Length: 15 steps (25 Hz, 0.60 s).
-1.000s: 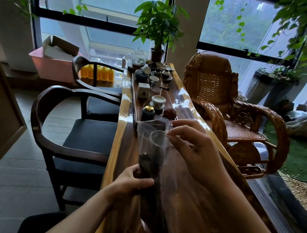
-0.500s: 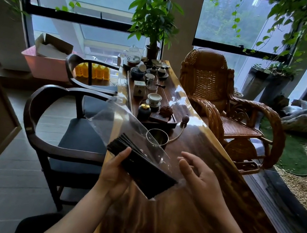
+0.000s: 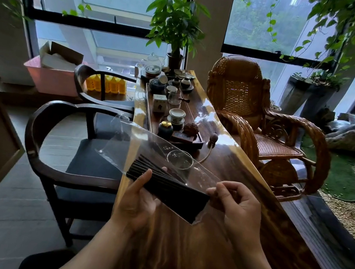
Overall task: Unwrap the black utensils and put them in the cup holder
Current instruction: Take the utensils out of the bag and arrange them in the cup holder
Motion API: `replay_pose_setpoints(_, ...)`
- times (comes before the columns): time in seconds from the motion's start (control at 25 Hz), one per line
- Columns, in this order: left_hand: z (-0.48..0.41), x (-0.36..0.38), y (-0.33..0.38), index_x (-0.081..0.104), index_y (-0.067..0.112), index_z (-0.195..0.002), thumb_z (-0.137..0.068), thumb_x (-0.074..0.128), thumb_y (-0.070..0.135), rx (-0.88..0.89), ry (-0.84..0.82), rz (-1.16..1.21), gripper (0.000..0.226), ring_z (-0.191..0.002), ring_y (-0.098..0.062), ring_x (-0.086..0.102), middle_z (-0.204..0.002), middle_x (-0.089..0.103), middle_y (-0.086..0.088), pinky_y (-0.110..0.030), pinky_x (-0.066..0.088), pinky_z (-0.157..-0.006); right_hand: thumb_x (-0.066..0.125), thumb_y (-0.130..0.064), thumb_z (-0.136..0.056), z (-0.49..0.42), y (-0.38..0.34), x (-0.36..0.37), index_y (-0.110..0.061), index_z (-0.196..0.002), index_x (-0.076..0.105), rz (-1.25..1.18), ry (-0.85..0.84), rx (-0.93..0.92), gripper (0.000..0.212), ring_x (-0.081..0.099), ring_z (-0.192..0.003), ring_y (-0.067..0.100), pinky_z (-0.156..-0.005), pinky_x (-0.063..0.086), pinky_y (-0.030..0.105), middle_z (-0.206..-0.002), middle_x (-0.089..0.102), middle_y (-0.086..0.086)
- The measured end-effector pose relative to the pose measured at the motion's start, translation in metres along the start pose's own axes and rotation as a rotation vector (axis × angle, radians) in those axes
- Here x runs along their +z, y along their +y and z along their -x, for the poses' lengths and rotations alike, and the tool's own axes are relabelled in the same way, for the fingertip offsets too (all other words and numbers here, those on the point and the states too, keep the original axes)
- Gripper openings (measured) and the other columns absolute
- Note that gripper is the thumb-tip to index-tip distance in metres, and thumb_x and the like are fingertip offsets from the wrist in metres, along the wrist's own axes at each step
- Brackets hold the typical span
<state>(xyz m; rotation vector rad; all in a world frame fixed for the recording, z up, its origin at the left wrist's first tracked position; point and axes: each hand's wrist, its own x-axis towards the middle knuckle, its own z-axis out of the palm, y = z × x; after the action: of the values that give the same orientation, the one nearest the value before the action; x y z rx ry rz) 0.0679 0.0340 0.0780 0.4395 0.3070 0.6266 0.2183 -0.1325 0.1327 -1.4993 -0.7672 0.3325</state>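
Observation:
A bundle of black utensils (image 3: 169, 186) lies inside a clear plastic wrapper (image 3: 137, 143), held roughly level above the wooden table (image 3: 211, 247). My left hand (image 3: 136, 200) grips the bundle from below, thumb across the sticks. My right hand (image 3: 237, 206) pinches the wrapper's near right end next to the bundle's tip. Just beyond the wrapper, a clear glass cup holder (image 3: 179, 159) stands on the table, partly seen through the plastic.
A tea tray (image 3: 196, 143) with cups, pots and small jars runs along the table's far half, ending at a potted plant (image 3: 179, 25). Two dark wooden chairs (image 3: 68, 157) stand on the left; a rattan rocking chair (image 3: 256, 124) on the right.
The package went from upright to lying level in my hands. My right hand came in from open beside it and closed on the wrapper's right end.

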Motion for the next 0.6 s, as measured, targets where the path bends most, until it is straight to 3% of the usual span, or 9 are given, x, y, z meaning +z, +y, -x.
replay_pose_setpoints(0.08, -0.004, 0.005, -0.007, 0.041, 0.012, -0.15, -0.067, 0.088, 0.023, 0.007, -0.034, 0.061, 0.096, -0.142, -0.036, 0.044, -0.141, 0.057, -0.019, -0.056, 0.028, -0.12, 0.066, -0.013, -0.093, -0.004, -0.001, -0.002, -0.016, -0.094, 0.071, -0.044, 0.033, 0.026, 0.005, 0.076, -0.083, 0.015, -0.074, 0.063, 0.028, -0.086, 0.079, 0.004)
replay_pose_setpoints(0.16, -0.008, 0.011, -0.014, 0.053, 0.009, -0.137, -0.07, 0.086, 0.024, -0.013, -0.059, 0.101, 0.076, -0.136, -0.034, 0.048, -0.127, 0.063, -0.017, -0.056, 0.031, -0.118, 0.069, -0.017, -0.091, -0.005, 0.0, -0.005, -0.017, -0.096, 0.071, -0.092, 0.04, 0.031, 0.005, 0.076, -0.086, 0.018, -0.074, 0.064, 0.032, -0.089, 0.079, 0.004)
replay_pose_setpoints(0.32, -0.017, 0.024, -0.025, 0.068, 0.02, -0.107, -0.078, 0.075, 0.02, 0.071, -0.039, 0.152, 0.03, -0.106, -0.027, 0.068, -0.103, 0.069, -0.007, -0.053, 0.051, -0.102, 0.076, -0.025, -0.084, -0.004, 0.009, -0.014, -0.022, -0.099, 0.074, -0.048, -0.039, 0.034, 0.016, 0.074, -0.093, 0.017, -0.077, 0.063, 0.036, -0.097, 0.077, 0.002)
replay_pose_setpoints(0.4, -0.021, 0.027, -0.031, 0.071, 0.018, -0.103, -0.075, 0.078, 0.019, 0.069, -0.042, 0.156, 0.028, -0.101, -0.027, 0.071, -0.1, 0.07, -0.007, -0.053, 0.049, -0.105, 0.076, -0.016, -0.085, -0.003, 0.014, -0.018, -0.022, -0.091, 0.076, 0.021, -0.033, -0.005, 0.008, 0.073, -0.088, 0.014, -0.075, 0.064, 0.036, -0.093, 0.076, 0.0)
replay_pose_setpoints(0.48, -0.027, 0.027, -0.036, 0.071, 0.017, -0.104, -0.067, 0.086, 0.018, 0.045, -0.056, 0.156, 0.04, -0.105, -0.029, 0.07, -0.105, 0.071, -0.009, -0.055, 0.041, -0.111, 0.076, -0.01, -0.084, -0.007, 0.016, -0.022, -0.024, -0.083, 0.075, 0.022, 0.036, -0.009, 0.014, 0.072, -0.084, 0.014, -0.074, 0.063, 0.032, -0.087, 0.076, -0.003)
replay_pose_setpoints(0.6, -0.039, 0.027, -0.043, 0.065, 0.018, -0.113, -0.066, 0.088, 0.016, -0.017, -0.093, 0.182, 0.052, -0.114, -0.03, 0.062, -0.112, 0.067, -0.011, -0.056, 0.029, -0.119, 0.076, -0.013, -0.084, -0.016, 0.019, -0.024, -0.023, -0.083, 0.072, 0.015, 0.08, 0.024, 0.012, 0.071, -0.084, 0.016, -0.072, 0.063, 0.033, -0.087, 0.074, -0.001)
